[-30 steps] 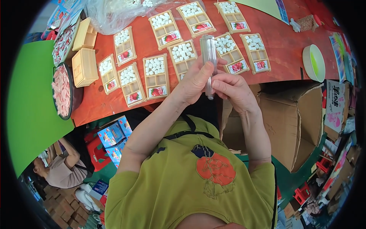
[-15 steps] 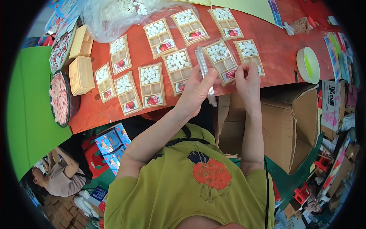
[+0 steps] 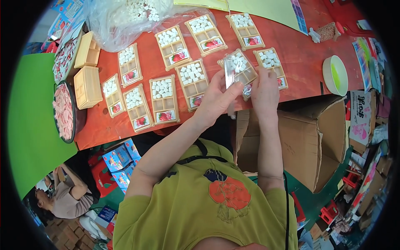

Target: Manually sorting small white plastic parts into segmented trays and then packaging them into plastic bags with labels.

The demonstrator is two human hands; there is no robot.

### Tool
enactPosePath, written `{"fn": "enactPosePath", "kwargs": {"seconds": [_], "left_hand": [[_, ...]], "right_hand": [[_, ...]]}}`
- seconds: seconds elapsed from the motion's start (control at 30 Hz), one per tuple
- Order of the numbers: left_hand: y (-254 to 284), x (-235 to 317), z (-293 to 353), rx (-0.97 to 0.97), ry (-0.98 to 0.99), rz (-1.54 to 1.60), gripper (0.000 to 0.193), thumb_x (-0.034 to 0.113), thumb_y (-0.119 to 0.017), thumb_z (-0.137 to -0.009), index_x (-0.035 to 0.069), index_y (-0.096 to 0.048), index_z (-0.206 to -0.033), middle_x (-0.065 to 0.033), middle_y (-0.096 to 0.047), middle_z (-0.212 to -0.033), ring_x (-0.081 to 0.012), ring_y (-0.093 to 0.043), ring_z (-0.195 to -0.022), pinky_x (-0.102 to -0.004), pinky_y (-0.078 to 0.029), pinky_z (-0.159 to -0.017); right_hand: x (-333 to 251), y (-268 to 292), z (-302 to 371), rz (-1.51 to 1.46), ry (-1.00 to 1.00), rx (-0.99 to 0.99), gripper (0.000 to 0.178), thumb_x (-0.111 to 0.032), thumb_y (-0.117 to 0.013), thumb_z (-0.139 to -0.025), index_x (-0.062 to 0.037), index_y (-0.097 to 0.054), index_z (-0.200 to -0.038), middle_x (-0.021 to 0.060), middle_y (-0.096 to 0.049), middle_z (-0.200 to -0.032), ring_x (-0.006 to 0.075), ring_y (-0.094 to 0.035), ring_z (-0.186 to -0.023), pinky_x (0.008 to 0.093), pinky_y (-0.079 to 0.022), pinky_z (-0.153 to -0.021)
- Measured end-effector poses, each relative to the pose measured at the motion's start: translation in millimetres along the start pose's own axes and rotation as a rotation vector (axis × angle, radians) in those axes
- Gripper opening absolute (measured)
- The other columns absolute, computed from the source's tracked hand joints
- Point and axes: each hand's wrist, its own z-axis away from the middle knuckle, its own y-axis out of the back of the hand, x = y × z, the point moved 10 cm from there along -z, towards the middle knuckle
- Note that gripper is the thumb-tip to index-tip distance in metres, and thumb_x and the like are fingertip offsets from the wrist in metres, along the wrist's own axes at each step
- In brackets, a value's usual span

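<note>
My left hand (image 3: 217,96) is closed around a strip of clear plastic covers (image 3: 229,75), its thumb along their near side. The covers stand at the left edge of a tan compartment tray (image 3: 248,75) with white cubes in its large section. At that tray's right edge, my right hand (image 3: 266,92) has its fingers bent around the rim, partly hiding the tray's lower end. Another filled tray (image 3: 270,59) lies just beyond the right hand. Left of my hands is a similar tray (image 3: 193,79) with white cubes, two bare sections and a strawberry-printed packet.
Several more filled trays (image 3: 163,94) cover the red table (image 3: 291,41). A clear bag of white cubes (image 3: 121,23) lies at the back, stacked tan trays (image 3: 86,85) and a dark basin of pink packets (image 3: 74,125) at left. A pale bowl (image 3: 336,75) stands right; a cardboard box (image 3: 300,146) sits below the edge.
The tray between my hands has turned and its lower end is now more hidden. My right hand has shifted left onto its edge, and the clear covers tilt more over its left side.
</note>
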Motion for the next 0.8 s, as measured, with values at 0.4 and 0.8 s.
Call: {"fn": "enactPosePath", "kwargs": {"seconds": [0.4, 0.8], "left_hand": [[8, -11, -8, -0.009, 0.028, 0.021, 0.062, 0.042, -0.058, -0.102, 0.001, -0.038, -0.145, -0.0118, -0.062, -0.114, -0.0165, -0.066, -0.097, -0.0313, -0.056, -0.082], [14, -12, -12, 0.024, 0.128, 0.106, 0.070, 0.049, -0.068, -0.094, 0.001, -0.040, -0.137, -0.0101, -0.054, -0.118, -0.0132, -0.064, -0.090, -0.0299, -0.057, -0.070]], "right_hand": [[-26, -27, -4, 0.321, 0.121, 0.024, 0.020, -0.013, -0.061, -0.087, 0.0006, -0.064, -0.101, 0.0129, -0.055, -0.100, 0.0307, -0.056, -0.099, 0.0463, -0.045, -0.082], [-39, -17, 7, 0.013, 0.248, 0.145, 0.035, -0.007, -0.065, -0.083, -0.0005, -0.065, -0.118, 0.0140, -0.057, -0.122, 0.0355, -0.052, -0.115, 0.0454, -0.043, -0.094]]}}
